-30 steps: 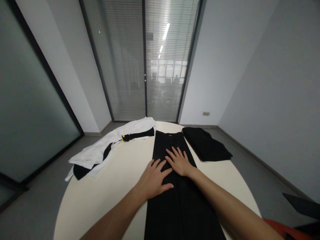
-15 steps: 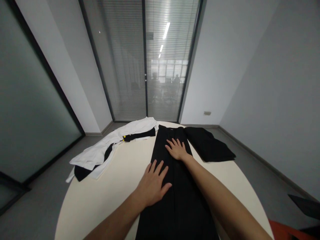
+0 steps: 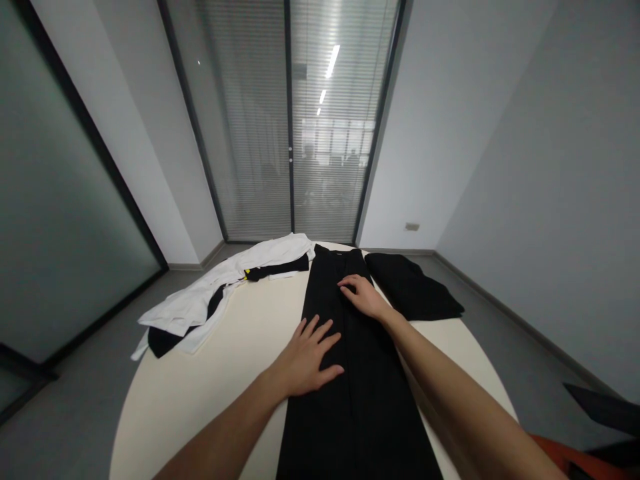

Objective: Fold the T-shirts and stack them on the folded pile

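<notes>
Black trousers (image 3: 350, 393) lie flat and lengthwise down the middle of a round cream table (image 3: 200, 393), waistband at the far edge. My left hand (image 3: 305, 360) rests open and flat on the trousers' left side, fingers spread. Farther up, near the waistband, my right hand (image 3: 364, 295) presses on the cloth with its fingers stretched out and turned a little to the left.
A folded black garment (image 3: 413, 288) sits at the table's far right. White and black clothes (image 3: 215, 293) lie heaped at the far left, hanging over the rim. Glass doors with blinds stand behind. An orange chair edge (image 3: 580, 460) shows at bottom right.
My right hand has slid away from me up the trousers toward the waistband and turned sideways. My left hand stays flat in nearly the same spot.
</notes>
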`<state>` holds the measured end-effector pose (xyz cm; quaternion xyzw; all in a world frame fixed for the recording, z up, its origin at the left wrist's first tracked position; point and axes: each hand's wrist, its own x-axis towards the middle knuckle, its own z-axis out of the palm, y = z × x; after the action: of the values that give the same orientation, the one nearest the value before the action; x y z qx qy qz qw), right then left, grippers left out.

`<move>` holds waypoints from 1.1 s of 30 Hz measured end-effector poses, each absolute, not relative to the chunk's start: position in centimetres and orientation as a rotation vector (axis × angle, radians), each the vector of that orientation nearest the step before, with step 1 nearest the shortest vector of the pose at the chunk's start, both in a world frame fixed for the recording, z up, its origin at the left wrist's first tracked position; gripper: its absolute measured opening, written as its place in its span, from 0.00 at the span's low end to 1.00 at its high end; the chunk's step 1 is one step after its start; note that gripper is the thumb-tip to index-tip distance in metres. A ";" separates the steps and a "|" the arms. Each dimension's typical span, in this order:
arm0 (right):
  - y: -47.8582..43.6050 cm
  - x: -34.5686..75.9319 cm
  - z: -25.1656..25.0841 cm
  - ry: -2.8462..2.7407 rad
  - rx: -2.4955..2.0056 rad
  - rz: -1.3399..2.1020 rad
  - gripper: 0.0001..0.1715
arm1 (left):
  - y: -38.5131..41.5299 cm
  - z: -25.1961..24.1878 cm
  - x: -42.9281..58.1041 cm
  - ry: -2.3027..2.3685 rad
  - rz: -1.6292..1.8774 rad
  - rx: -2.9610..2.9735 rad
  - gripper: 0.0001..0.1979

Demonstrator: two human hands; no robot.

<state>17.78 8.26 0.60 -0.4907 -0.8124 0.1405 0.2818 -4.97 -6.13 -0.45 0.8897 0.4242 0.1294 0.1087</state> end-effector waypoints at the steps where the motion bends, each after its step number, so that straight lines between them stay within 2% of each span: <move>1: 7.2 18.2 0.9 -2.215 -1.308 0.403 0.17 | -6.2 -0.2 -4.9 1.243 0.408 2.621 0.31; 6: 2.7 20.1 0.7 -2.331 -1.254 0.550 0.17 | -7.6 2.2 -4.6 0.855 0.403 2.572 0.20; 10: 1.7 21.2 -0.6 -2.312 -1.188 0.540 0.15 | -9.9 4.0 -4.3 0.552 0.219 2.471 0.22; 14: 1.5 21.6 -1.0 -2.316 -1.149 0.546 0.14 | -11.7 4.6 -3.6 0.616 0.087 2.490 0.26; 20: 0.8 21.5 -0.7 -2.354 -1.143 0.516 0.15 | -13.0 4.9 -2.4 0.678 -0.157 2.558 0.17; 23: 0.6 21.6 -0.5 -2.380 -1.143 0.512 0.16 | -13.4 4.7 -2.1 0.626 -0.159 2.578 0.13; 29: -0.2 21.4 0.5 -2.463 -1.095 0.487 0.19 | -13.5 4.2 -1.7 0.557 -0.115 2.603 0.11; 33: -0.6 20.9 1.0 -2.518 -1.012 0.518 0.16 | -13.5 4.1 -1.7 0.528 -0.102 2.593 0.11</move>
<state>20.87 -0.63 1.00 -0.3597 -0.8951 0.1840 0.1885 -1.67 -13.52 4.14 0.9495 0.1935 -0.0373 0.2443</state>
